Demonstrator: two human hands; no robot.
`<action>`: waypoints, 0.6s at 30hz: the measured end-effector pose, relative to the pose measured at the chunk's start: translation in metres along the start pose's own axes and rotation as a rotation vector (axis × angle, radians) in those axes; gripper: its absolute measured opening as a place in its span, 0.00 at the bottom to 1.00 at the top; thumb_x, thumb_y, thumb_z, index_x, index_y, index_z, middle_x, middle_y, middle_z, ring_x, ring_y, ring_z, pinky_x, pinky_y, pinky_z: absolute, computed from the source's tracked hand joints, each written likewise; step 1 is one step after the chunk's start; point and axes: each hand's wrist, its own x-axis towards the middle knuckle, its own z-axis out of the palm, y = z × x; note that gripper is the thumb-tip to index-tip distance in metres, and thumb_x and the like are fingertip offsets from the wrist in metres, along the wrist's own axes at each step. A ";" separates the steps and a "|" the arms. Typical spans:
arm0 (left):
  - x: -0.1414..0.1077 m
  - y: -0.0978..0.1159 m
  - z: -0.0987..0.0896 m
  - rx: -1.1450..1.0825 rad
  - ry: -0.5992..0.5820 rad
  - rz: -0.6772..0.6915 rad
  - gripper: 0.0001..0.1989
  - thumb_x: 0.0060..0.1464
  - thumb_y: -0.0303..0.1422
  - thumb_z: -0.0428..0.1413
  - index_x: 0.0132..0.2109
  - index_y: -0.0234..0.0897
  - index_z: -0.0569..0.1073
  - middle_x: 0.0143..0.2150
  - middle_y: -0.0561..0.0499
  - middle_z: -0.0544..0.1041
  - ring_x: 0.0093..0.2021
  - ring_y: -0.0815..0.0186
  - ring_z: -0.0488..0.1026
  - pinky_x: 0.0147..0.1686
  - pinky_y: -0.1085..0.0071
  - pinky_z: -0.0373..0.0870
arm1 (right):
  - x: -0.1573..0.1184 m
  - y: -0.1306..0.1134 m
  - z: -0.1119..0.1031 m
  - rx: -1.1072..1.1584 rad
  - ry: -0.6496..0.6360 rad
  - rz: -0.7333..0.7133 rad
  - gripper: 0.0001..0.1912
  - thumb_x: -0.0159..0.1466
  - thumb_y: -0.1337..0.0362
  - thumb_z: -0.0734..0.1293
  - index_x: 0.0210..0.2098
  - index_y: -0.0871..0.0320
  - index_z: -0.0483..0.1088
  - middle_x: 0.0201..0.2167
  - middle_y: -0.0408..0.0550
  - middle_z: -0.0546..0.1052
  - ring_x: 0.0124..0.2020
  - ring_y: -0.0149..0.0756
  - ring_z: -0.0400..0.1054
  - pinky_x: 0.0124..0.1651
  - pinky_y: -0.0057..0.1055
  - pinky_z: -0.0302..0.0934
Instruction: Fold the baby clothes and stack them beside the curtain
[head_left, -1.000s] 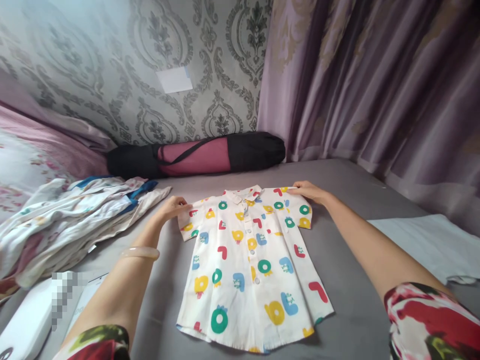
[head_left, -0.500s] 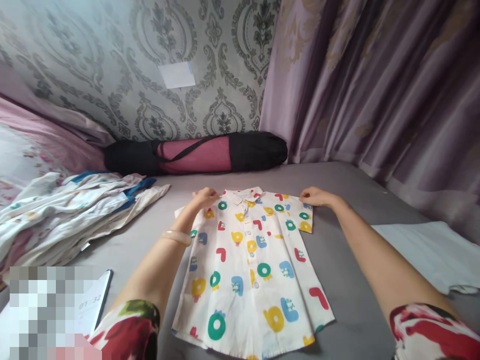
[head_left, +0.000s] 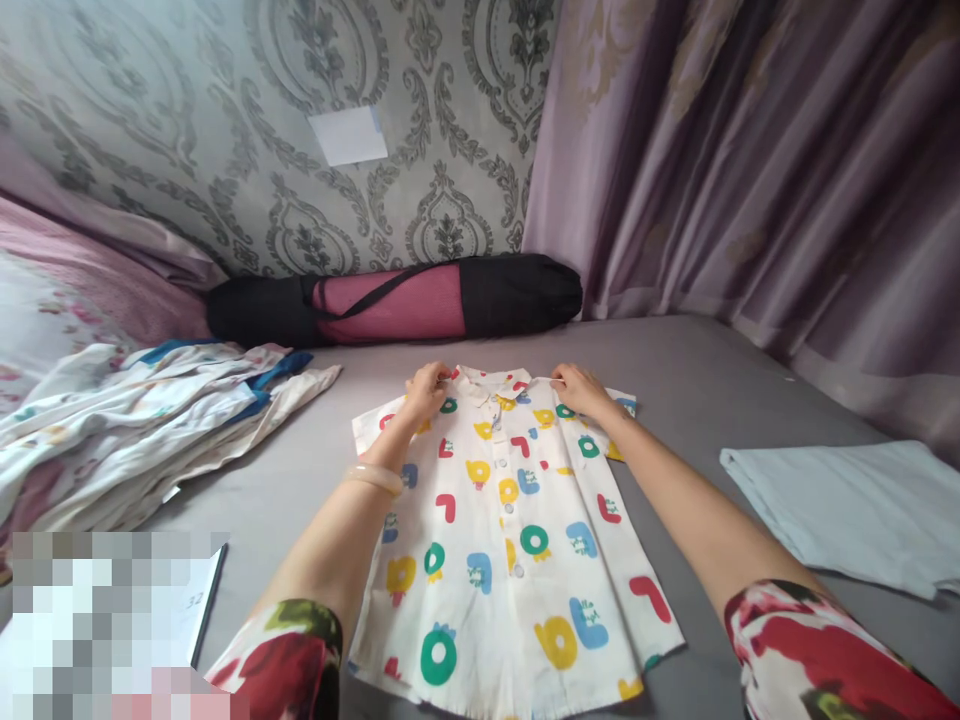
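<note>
A white short-sleeved shirt with colourful letter prints lies front up on the grey sheet, its collar away from me and its buttons down the middle. My left hand pinches the shoulder just left of the collar. On the other side, my right hand grips the right shoulder seam with closed fingers. The left forearm covers part of the left sleeve, and the right wrist crosses the right sleeve.
A heap of clothes lies at the left, with a phone in front of it. Along the patterned wall rests a black and pink long bag. Folded pale cloth lies at the right, below purple curtains.
My right hand has moved left from the sleeve to the shoulder beside the collar. My left hand has shifted slightly right and farther away, closer to the collar.
</note>
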 end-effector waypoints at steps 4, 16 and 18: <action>-0.013 -0.002 0.016 0.155 0.127 0.058 0.15 0.56 0.22 0.46 0.48 0.38 0.69 0.49 0.44 0.73 0.51 0.55 0.67 0.48 0.59 0.61 | -0.015 -0.003 0.013 -0.141 0.209 -0.030 0.13 0.70 0.64 0.56 0.45 0.59 0.70 0.46 0.55 0.74 0.48 0.45 0.66 0.49 0.36 0.54; -0.104 0.013 -0.038 0.463 0.071 0.050 0.18 0.60 0.34 0.49 0.56 0.34 0.65 0.55 0.36 0.68 0.54 0.48 0.65 0.49 0.56 0.61 | -0.097 -0.023 -0.008 -0.161 0.316 -0.257 0.16 0.67 0.72 0.56 0.48 0.60 0.70 0.48 0.56 0.74 0.48 0.44 0.65 0.49 0.35 0.53; -0.138 0.000 -0.054 0.434 0.056 -0.025 0.17 0.60 0.37 0.49 0.54 0.36 0.67 0.54 0.38 0.70 0.53 0.49 0.67 0.48 0.58 0.63 | -0.132 -0.015 -0.015 -0.050 0.279 -0.222 0.14 0.68 0.67 0.56 0.46 0.59 0.71 0.44 0.54 0.75 0.45 0.43 0.67 0.46 0.33 0.55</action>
